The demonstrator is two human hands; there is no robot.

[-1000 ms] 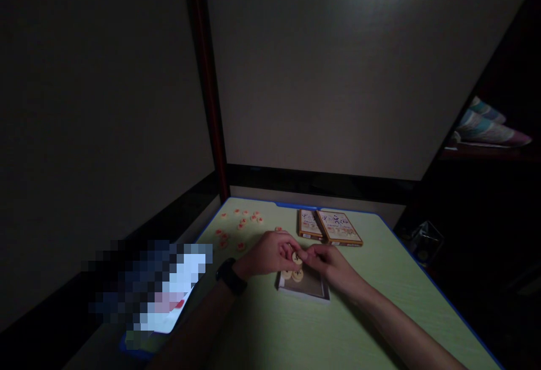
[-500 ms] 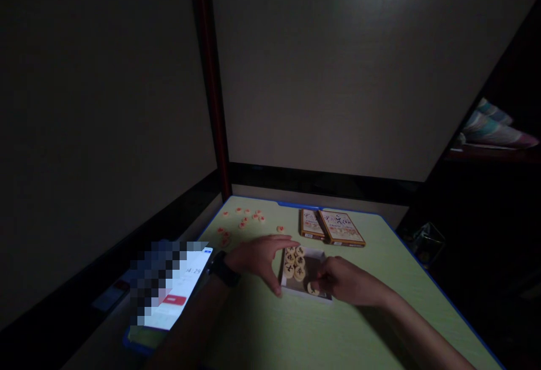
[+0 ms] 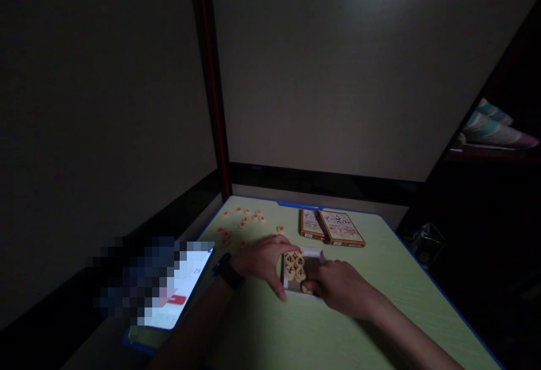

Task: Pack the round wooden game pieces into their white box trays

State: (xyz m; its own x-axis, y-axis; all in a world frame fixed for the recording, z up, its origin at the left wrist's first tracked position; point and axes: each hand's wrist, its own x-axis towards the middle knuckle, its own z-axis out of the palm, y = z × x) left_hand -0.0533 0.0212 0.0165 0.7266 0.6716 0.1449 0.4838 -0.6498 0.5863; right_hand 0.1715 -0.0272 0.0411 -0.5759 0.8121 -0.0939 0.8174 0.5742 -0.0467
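Observation:
A small white-walled box [image 3: 292, 292] lies on the table, its inside brown. Several round Chinese chess pieces [image 3: 289, 272] with black characters sit in rows along its left side. My left hand [image 3: 266, 263] spans the box's left end, its fingers over the far edge and its thumb by the near left corner; the fingers partly cover the far row. Reaching in from the right, my right hand [image 3: 338, 285] has its fingers closed at a chess piece [image 3: 307, 287] near the box's near wall. Its fingertips are partly hidden.
Red-marked chess pieces [image 3: 245, 221] lie scattered at the table's far left. Two printed flat boxes [image 3: 341, 227] overlap at the back. A lit phone [image 3: 181, 285] rests at the left edge of the green table [image 3: 262, 330]. Walls stand behind and to the left.
My right hand has shifted slightly left inside the box, with the piece at its fingertips. My left fingers have moved further over the far row of pieces.

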